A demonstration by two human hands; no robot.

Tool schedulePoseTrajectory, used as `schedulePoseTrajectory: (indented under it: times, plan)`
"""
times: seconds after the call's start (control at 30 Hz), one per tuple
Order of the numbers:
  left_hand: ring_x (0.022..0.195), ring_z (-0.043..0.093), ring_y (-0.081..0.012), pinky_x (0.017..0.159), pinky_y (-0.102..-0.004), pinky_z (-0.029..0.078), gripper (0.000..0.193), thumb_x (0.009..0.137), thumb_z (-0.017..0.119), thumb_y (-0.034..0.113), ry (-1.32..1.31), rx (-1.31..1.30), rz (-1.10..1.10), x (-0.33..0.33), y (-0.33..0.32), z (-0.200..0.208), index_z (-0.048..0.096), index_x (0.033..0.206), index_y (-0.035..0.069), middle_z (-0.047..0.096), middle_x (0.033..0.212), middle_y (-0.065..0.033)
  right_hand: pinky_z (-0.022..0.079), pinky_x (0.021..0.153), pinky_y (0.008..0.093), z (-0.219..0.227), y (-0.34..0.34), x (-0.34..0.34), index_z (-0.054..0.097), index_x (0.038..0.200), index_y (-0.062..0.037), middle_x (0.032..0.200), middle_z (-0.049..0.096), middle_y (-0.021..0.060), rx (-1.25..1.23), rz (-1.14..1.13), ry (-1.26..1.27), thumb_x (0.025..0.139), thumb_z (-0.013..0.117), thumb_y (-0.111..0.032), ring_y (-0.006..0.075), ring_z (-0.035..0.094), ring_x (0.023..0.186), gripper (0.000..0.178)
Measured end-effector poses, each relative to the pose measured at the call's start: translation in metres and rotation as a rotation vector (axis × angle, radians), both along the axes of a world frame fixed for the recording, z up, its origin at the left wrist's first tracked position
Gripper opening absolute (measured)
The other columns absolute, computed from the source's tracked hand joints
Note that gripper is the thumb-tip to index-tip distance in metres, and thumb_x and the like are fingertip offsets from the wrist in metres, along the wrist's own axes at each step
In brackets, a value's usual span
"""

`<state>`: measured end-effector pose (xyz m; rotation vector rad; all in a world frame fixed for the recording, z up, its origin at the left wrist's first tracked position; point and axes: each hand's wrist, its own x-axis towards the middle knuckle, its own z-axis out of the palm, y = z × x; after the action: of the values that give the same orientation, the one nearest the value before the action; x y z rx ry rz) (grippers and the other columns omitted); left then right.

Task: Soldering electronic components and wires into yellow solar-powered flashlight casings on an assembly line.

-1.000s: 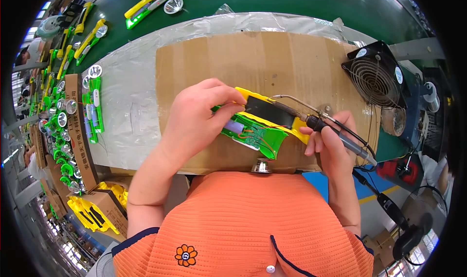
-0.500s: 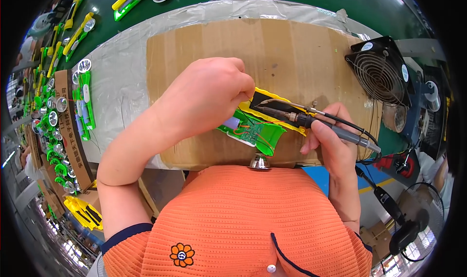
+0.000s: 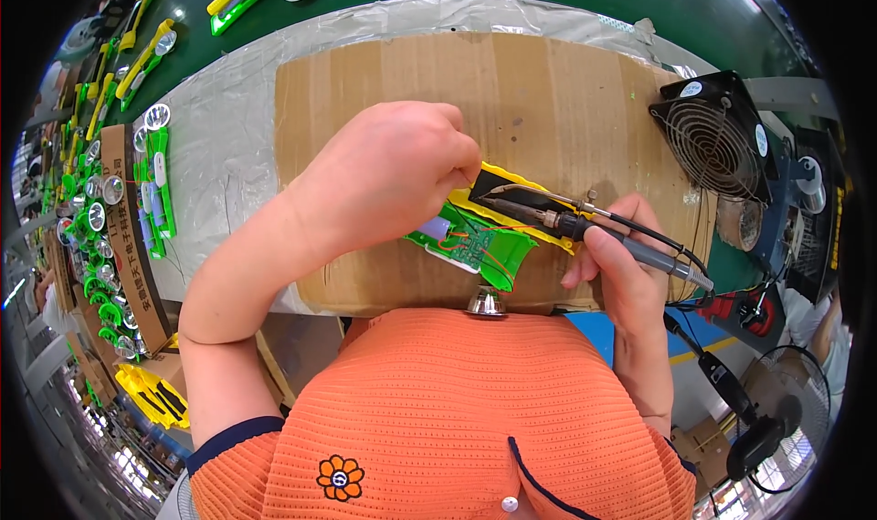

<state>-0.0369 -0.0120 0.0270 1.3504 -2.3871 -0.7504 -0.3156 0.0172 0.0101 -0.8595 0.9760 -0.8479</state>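
My right hand [image 3: 626, 251] is closed around the grey handle of a soldering iron [image 3: 649, 252], which has a thin metal feed tube fixed above it. The iron's tip points left over the black strip inside a yellow flashlight shell [image 3: 539, 231]. My left hand [image 3: 411, 159] is pinched at the shell's left end; what its fingertips hold is hidden. Just below the shell lies a green housing half [image 3: 513, 262] carrying a green circuit board [image 3: 473, 240], orange wires and a purple battery cell [image 3: 435, 229]. A silver reflector cup [image 3: 486, 302] sits at the near edge, against my orange shirt.
The work lies on a cardboard sheet [image 3: 393, 73]. A black fan with a wire guard [image 3: 708, 136] stands at the right, near a solder spool [image 3: 738, 220]. At the left are green lamp halves [image 3: 157, 191] and a cardboard box [image 3: 132, 237] beside several reflectors.
Hardly anything differs. My left hand has shifted very slightly; the iron stays in my right hand over the yellow shell.
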Motion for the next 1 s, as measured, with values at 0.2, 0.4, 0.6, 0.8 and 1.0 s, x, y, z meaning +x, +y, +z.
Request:
schedulePoseTrajectory:
  times: [0.2,0.4,0.6,0.8,1.0]
  plan:
    - [0.075,0.064,-0.0280,0.066,-0.0395,0.051,0.007,0.080,0.067,0.007,-0.032,-0.006,-0.003,-0.003,-0.001,0.002,0.073,0.082,0.007,0.062,0.078,-0.0081,0.057,0.055,0.0307,0.003,-0.001,0.004,0.050,0.094,0.0007,0.073,0.061,0.0090,-0.001,0.002,0.039,0.092,0.062,0.002,0.0127,0.061,0.058,0.013]
    - [0.075,0.063,-0.0281,0.066,-0.0397,0.051,0.007,0.080,0.067,0.007,-0.067,-0.015,-0.004,-0.004,-0.001,0.002,0.073,0.082,0.007,0.062,0.078,-0.0084,0.058,0.056,0.0311,0.004,-0.001,0.004,0.050,0.095,0.0008,0.074,0.061,0.0092,0.006,0.000,0.043,0.092,0.063,0.002,0.0127,0.061,0.058,0.013]
    - [0.076,0.064,-0.0289,0.067,-0.0400,0.051,0.006,0.080,0.067,0.007,-0.086,-0.022,-0.009,-0.004,-0.002,0.003,0.073,0.081,0.007,0.062,0.078,-0.0089,0.058,0.056,0.0326,0.001,0.000,0.001,0.049,0.094,0.0006,0.075,0.062,0.0094,0.003,0.008,0.032,0.092,0.062,0.000,0.0135,0.061,0.058,0.013]
    - [0.077,0.064,-0.0295,0.068,-0.0407,0.051,0.007,0.079,0.067,0.007,-0.096,-0.023,-0.013,-0.005,-0.001,0.003,0.073,0.081,0.007,0.062,0.079,-0.0093,0.057,0.054,0.0333,-0.005,0.001,-0.004,0.047,0.093,-0.0008,0.079,0.063,0.0116,-0.016,-0.039,-0.053,0.093,0.061,-0.001,0.0139,0.058,0.057,0.014]
    - [0.078,0.064,-0.0299,0.069,-0.0409,0.051,0.007,0.081,0.066,0.009,-0.143,-0.013,-0.021,-0.007,-0.002,0.005,0.073,0.082,0.007,0.062,0.080,-0.0094,0.058,0.066,0.0366,-0.001,0.003,-0.009,0.046,0.096,-0.0040,0.063,0.053,0.0074,-0.058,-0.100,0.038,0.094,0.060,-0.011,0.0169,0.055,0.049,0.015]
